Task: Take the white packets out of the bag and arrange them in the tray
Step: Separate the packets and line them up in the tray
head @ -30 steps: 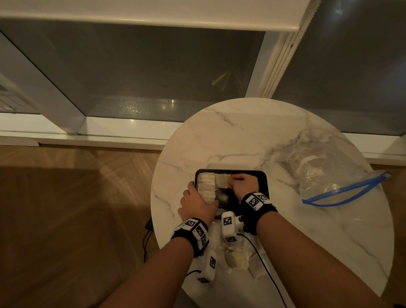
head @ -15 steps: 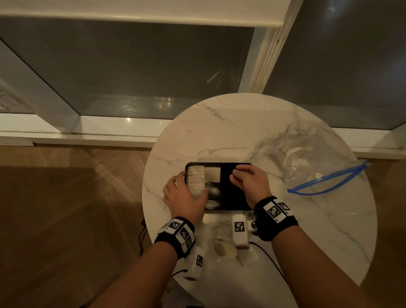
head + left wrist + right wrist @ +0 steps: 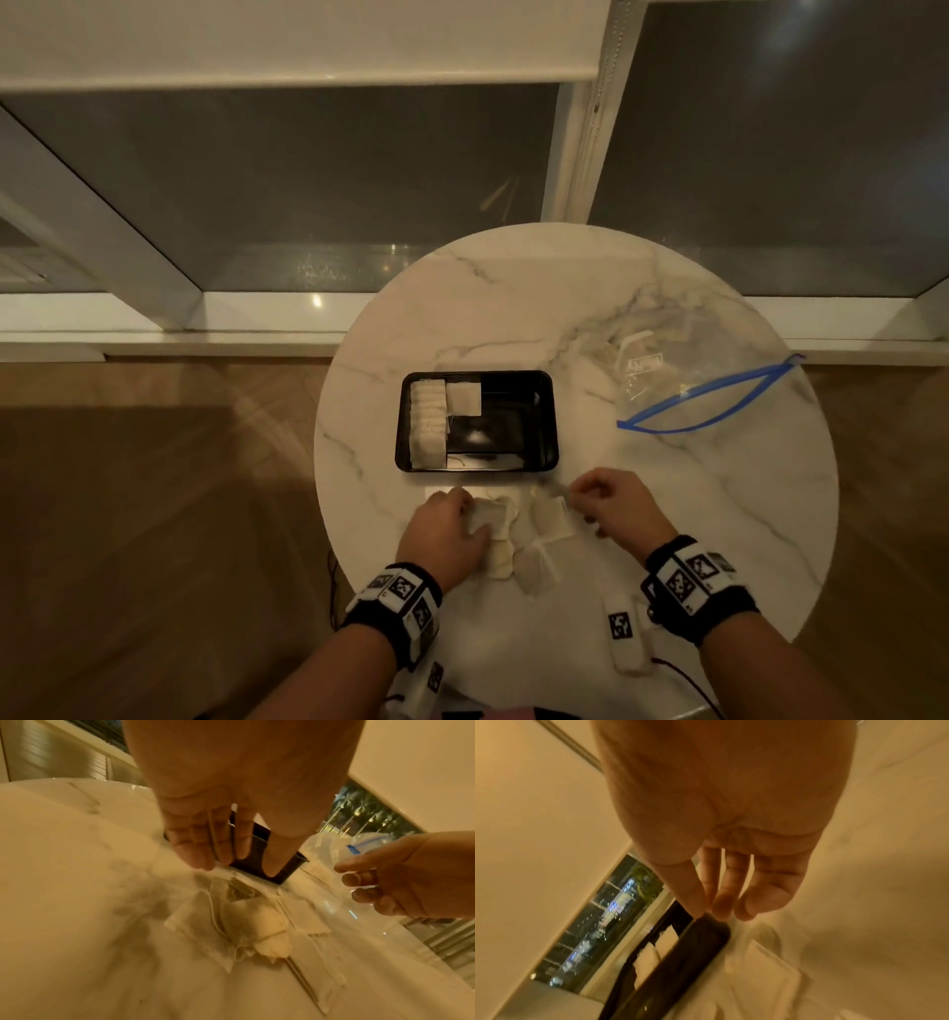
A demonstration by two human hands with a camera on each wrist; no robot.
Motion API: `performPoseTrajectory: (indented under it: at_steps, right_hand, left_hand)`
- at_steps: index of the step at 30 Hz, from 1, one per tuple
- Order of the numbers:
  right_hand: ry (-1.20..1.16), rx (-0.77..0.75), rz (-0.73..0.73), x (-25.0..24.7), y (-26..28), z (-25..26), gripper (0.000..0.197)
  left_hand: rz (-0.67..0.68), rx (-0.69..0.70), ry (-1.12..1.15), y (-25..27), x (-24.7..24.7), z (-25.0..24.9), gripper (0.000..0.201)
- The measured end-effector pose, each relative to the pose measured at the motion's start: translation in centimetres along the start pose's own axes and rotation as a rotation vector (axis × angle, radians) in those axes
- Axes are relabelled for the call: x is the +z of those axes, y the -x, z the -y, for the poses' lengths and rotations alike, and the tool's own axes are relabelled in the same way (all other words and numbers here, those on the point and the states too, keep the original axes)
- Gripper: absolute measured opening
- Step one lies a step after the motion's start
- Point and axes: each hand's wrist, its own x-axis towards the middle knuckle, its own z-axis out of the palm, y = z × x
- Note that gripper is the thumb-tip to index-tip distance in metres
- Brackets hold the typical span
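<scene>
The black tray (image 3: 553, 426) sits mid-table with a row of white packets (image 3: 427, 424) along its left side and one flat packet (image 3: 463, 399) beside them. Loose white packets (image 3: 518, 539) lie in a pile between the tray and the near table edge. My left hand (image 3: 462, 506) hovers over the pile's left part, fingers straight and reaching down (image 3: 239, 867), touching or almost touching a packet. At the pile's right my right hand (image 3: 577, 496) hangs with fingers loosely bent (image 3: 718, 912) and nothing visibly between them. The clear bag (image 3: 683, 380) with a blue zip lies at the right.
The round marble table (image 3: 513, 308) stands against a window sill (image 3: 257, 313). Wooden floor lies to the left. The table edge is close behind the packet pile. Bare marble shows behind the tray and at the right front.
Both hands have drawn back from the tray to the loose packets near the table edge. A flat packet stays in the tray beside the row.
</scene>
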Motion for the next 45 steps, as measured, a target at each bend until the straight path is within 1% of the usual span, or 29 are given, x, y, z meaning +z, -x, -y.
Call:
performPoseTrajectory:
  at_steps: [1, 3, 4, 6, 8, 11, 13, 17, 19, 21, 23, 25, 28, 30, 33, 35, 37, 40, 45]
  right_hand:
    - [0.049, 0.024, 0.036, 0.4, -0.2, -0.9, 0.004]
    - [0.136, 0.067, 0.094, 1.5, -0.8, -2.1, 0.009]
    - [0.178, 0.082, 0.096, 1.9, -1.0, -2.5, 0.014]
    - [0.234, 0.094, 0.055, 2.3, -1.2, -2.7, 0.023]
    - [0.245, 0.1, 0.01, 2.4, -1.2, -2.5, 0.029]
    - [0.224, 0.12, 0.004, 2.5, -1.4, -2.6, 0.031]
    - [0.197, 0.135, 0.027, 2.0, -1.4, -2.8, 0.029]
    - [0.161, 0.123, 0.011, 1.0, -1.1, -3.3, 0.019]
    - [0.067, 0.096, 0.02, 0.7, -0.8, -2.9, 0.015]
    - [-0.117, 0.056, 0.104, 0.6, 0.2, -1.6, 0.019]
    - [-0.244, -0.008, 0.193, 0.4, 1.4, 0.1, 0.021]
    - [-0.305, -0.106, 0.218, 0.3, 2.0, 1.4, 0.016]
    - [-0.278, -0.204, 0.159, 0.2, 2.0, 2.5, 0.005]
    - [-0.201, -0.237, 0.127, 0.1, 1.7, 3.0, 0.006]
    - [-0.049, -0.317, 0.16, 0.1, 1.3, 3.6, 0.009]
    - [0.017, -0.354, 0.181, 0.4, 1.2, 4.1, 0.011]
    - [-0.006, -0.342, 0.159, 0.8, 1.1, 4.8, 0.009]
    - [-0.116, -0.296, 0.126, 1.5, 0.9, 5.7, 0.004]
    - [-0.204, -0.266, 0.149, 2.7, 0.6, 7.0, 0.003]
  left_hand:
    - [0.023, -0.081, -0.015, -0.1, 0.4, -0.1, 0.039]
    - [0.042, -0.2, -0.038, -0.5, 1.0, -0.2, 0.047]
    - [0.053, -0.235, -0.053, -0.6, 1.2, -0.4, 0.049]
    - [0.06, -0.282, -0.066, -0.8, 1.5, -0.9, 0.049]
    - [0.048, -0.315, -0.061, -0.9, 1.5, -1.5, 0.043]
    - [0.005, -0.345, -0.017, -0.8, 0.8, -2.4, 0.022]
    - [-0.045, -0.35, 0.074, -0.5, 0.4, -3.1, 0.013]
    - [-0.083, -0.337, 0.314, 0.3, 0.3, -4.2, 0.01]
    - [-0.062, -0.316, 0.525, 0.6, 0.4, -4.7, 0.011]
    - [-0.028, -0.303, 0.753, 1.3, 0.3, -5.7, 0.015]
    - [0.006, -0.308, 0.91, 1.8, 0.0, -6.6, 0.019]
    - [0.038, -0.304, 0.998, 2.0, -0.4, -7.3, 0.024]
    - [0.059, -0.265, 0.997, 2.0, -0.9, -7.8, 0.023]
    - [0.045, -0.224, 1.024, 1.9, -1.4, -7.9, 0.023]
    - [0.003, -0.176, 1.049, 1.6, -2.3, -7.6, 0.022]
    - [0.019, -0.132, 1.006, 1.4, -2.9, -7.3, 0.015]
    - [0.014, -0.111, 0.966, 1.1, -3.4, -7.0, 0.01]
    - [-0.032, -0.122, 0.99, 0.4, -4.1, -6.3, 0.007]
    - [-0.068, -0.135, 1.044, -0.7, -5.2, -5.2, 0.005]
